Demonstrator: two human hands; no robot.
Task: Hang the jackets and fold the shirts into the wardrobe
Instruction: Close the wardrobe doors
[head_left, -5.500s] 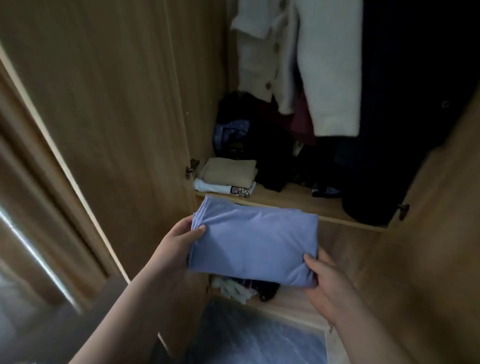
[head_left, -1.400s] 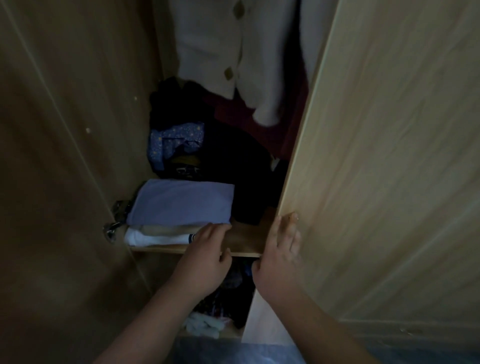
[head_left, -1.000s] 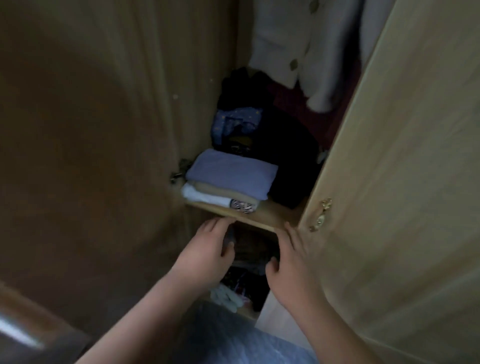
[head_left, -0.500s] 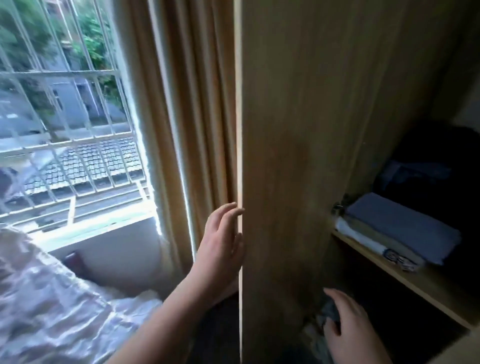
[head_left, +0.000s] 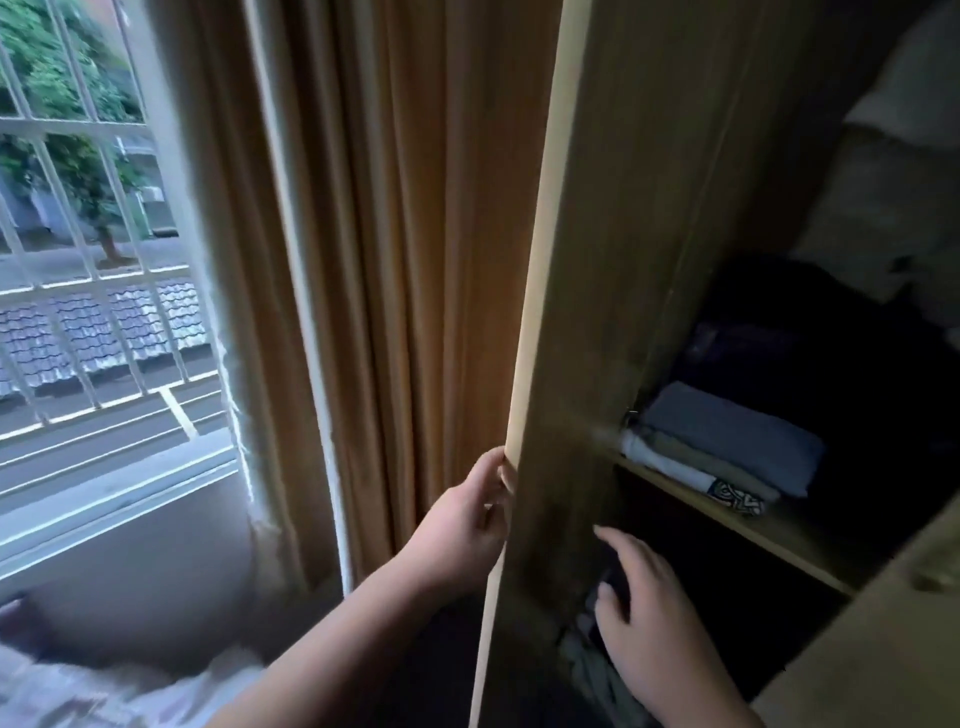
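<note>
Folded shirts stacked on the shelf, wardrobe door about to be swung.

The blue folded shirt (head_left: 727, 436) tops a small stack at the left end of the wardrobe shelf (head_left: 748, 530), lying flat just inside its front edge, so the door's swing should not catch it. Below the shelf, the right hand (head_left: 649, 613) hangs with fingers loosely spread, holding nothing, over dim clothes I cannot make out. Left of the shelf, the left hand (head_left: 462, 525) curls its fingers round the pale front edge of the left wardrobe door (head_left: 582, 312), probably to pull it closed (its sweep looks free). Beyond the door hang a brown curtain (head_left: 415, 260) and a barred window (head_left: 93, 260).
</note>
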